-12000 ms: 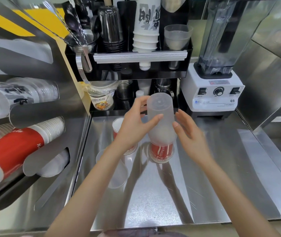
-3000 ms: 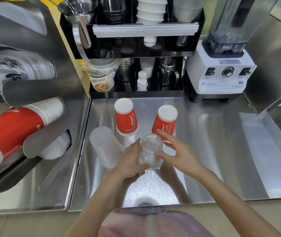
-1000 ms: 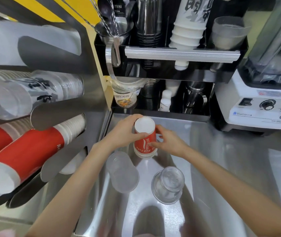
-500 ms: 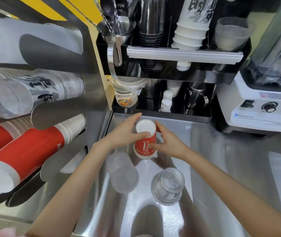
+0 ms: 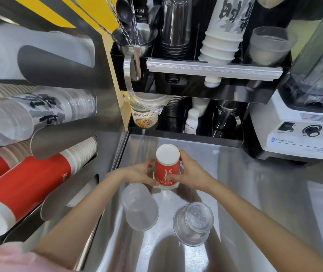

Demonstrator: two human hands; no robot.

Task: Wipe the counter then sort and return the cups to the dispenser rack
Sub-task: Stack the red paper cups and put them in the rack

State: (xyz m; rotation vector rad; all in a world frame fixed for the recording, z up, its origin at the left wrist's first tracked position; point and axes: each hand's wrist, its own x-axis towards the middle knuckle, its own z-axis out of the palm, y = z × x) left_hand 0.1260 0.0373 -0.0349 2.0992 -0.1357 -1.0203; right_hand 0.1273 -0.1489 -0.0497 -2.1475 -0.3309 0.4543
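An upside-down red paper cup stands on the steel counter; it looks like a nested stack. My left hand grips its left side and my right hand grips its right side. In front of it stand an inverted frosted plastic cup and an inverted clear plastic cup. The dispenser rack on the left holds slanted rows of red paper cups, printed clear cups and frosted cups.
A black shelf unit at the back carries utensils, dark cups, white printed cups and small bottles. A white blender stands at the back right. Bare counter extends to the right of my hands.
Both hands have closed lower around the red cup, which sits slightly nearer me. Three seconds ago two red cups stood apart; now only one red cup or stack shows.
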